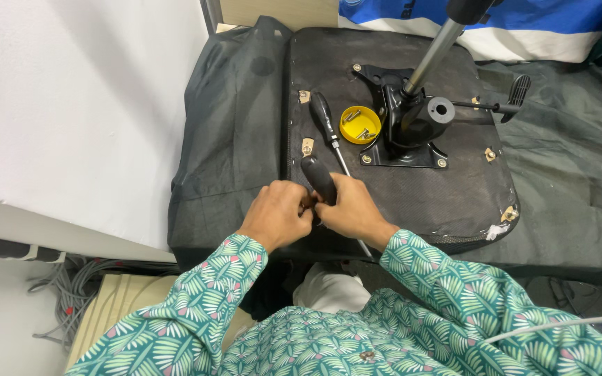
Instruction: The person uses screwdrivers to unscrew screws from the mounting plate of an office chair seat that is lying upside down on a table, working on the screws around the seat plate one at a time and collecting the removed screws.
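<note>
The right hand [352,209] has its fingers clamped on a black-handled screwdriver [319,178] standing almost upright at the near edge of the upturned chair seat [419,191], while the left hand [278,214] closes beside its tip.

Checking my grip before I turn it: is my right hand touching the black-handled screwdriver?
Touching. The head view shows the right hand wrapped around the screwdriver handle's lower end, no gap visible.
</note>
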